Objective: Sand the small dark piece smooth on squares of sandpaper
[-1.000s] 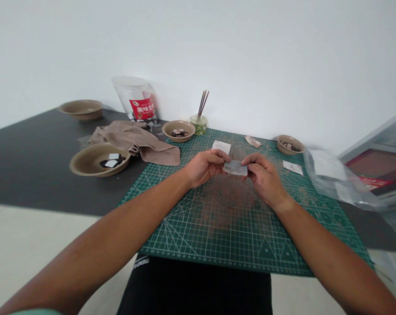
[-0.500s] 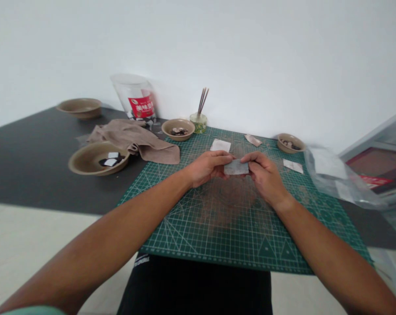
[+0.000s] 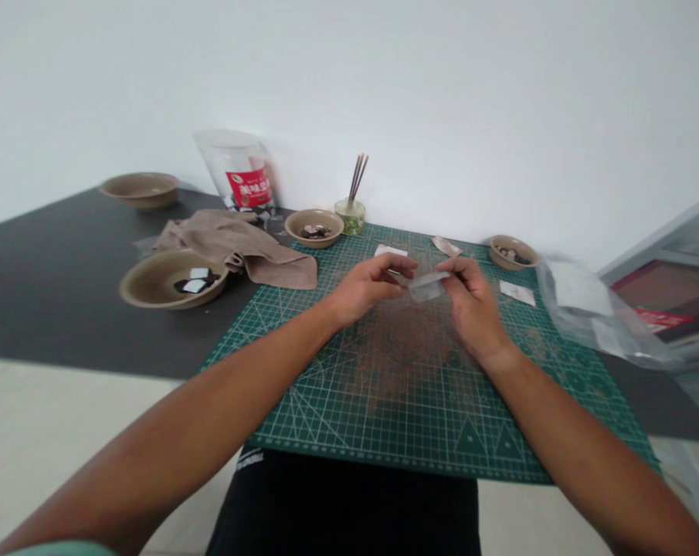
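Above the middle of the green cutting mat (image 3: pixel 349 417), my right hand (image 3: pixel 473 305) pinches a small pale rectangular sheet (image 3: pixel 427 286) between thumb and fingers. Motion smears the sheet, so its material cannot be told. To its left, my left hand (image 3: pixel 366 289) has thumb and fingers apart, with the fingertips close to the sheet's left end. A white piece (image 3: pixel 391 251) lies on the mat behind my left hand, partly hidden by it. Brownish dust marks the mat below both hands.
Small bowls (image 3: pixel 314 229) (image 3: pixel 512 253) with dark bits stand at the mat's back. A cup with sticks (image 3: pixel 351 216), a brown cloth (image 3: pixel 222 243), a larger bowl (image 3: pixel 146 289) and a clear tub (image 3: pixel 233 174) stand left. A plastic bag (image 3: pixel 592 309) lies right.
The sheet, held in both hands before, has tilted and is now in my right hand alone. My left fingers have opened away from it.
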Action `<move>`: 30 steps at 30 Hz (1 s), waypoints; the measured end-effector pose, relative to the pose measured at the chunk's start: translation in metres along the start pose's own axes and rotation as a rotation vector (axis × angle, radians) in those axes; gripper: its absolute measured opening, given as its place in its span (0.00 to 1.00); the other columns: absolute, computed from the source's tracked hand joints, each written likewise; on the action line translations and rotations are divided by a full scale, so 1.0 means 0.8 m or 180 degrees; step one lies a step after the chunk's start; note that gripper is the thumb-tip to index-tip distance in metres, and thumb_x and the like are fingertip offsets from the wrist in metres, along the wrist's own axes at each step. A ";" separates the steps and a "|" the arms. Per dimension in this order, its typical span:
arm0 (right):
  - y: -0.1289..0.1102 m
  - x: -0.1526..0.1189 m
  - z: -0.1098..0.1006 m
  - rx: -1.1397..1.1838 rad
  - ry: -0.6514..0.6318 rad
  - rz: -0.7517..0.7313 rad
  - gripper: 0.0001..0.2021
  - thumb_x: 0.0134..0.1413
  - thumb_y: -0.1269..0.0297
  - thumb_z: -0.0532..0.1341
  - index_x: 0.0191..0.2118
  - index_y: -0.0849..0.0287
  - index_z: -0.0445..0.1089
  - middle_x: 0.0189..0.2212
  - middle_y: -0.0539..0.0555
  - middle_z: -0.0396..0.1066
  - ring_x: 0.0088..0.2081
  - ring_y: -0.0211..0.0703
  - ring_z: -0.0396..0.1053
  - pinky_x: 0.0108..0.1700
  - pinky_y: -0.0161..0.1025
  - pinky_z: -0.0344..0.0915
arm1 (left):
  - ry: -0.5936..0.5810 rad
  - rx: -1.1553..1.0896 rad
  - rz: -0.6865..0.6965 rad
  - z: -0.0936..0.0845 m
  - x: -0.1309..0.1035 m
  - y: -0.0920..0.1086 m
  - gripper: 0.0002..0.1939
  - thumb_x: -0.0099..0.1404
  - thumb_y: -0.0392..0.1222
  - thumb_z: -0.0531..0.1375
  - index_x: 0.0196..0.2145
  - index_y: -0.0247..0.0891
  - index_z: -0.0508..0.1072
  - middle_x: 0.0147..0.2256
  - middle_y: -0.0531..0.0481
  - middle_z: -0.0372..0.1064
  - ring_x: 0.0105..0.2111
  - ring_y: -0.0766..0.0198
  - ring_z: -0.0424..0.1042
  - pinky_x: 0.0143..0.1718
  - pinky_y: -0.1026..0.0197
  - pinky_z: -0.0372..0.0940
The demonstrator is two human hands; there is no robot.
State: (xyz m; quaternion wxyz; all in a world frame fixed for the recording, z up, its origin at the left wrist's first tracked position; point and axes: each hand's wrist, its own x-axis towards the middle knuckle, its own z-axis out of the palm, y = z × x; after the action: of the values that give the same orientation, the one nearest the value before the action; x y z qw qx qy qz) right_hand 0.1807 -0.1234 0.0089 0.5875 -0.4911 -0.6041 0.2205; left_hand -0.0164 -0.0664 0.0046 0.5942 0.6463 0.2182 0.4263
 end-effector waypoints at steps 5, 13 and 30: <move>-0.001 0.000 -0.001 -0.0122 -0.0013 -0.0088 0.06 0.63 0.62 0.59 0.41 0.51 0.74 0.40 0.51 0.73 0.44 0.46 0.69 0.50 0.45 0.63 | 0.0279 0.1218 0.0164 0.006 0.000 0.000 0.20 0.59 0.42 0.65 0.49 0.39 0.78 0.27 0.55 0.67 0.25 0.69 0.62 0.29 0.66 0.57; -0.007 0.000 -0.002 -0.0411 -0.0081 -0.0059 0.07 0.62 0.63 0.61 0.41 0.51 0.76 0.39 0.50 0.75 0.44 0.46 0.70 0.50 0.44 0.63 | 0.0282 0.0612 -0.0261 0.011 0.001 -0.001 0.18 0.64 0.37 0.59 0.51 0.36 0.78 0.31 0.50 0.77 0.25 0.68 0.73 0.28 0.66 0.65; -0.001 -0.001 0.001 0.0362 -0.0456 0.0214 0.07 0.56 0.60 0.66 0.38 0.53 0.69 0.34 0.48 0.71 0.38 0.41 0.69 0.45 0.41 0.66 | 0.0386 0.0382 -0.0009 0.014 -0.001 0.004 0.13 0.55 0.43 0.70 0.38 0.35 0.78 0.35 0.49 0.78 0.36 0.64 0.75 0.40 0.62 0.66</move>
State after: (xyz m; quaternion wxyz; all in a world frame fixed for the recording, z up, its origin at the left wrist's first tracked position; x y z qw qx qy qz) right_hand 0.1798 -0.1243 0.0094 0.5620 -0.4599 -0.6143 0.3086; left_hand -0.0087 -0.0743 0.0084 0.5407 0.6534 0.2799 0.4499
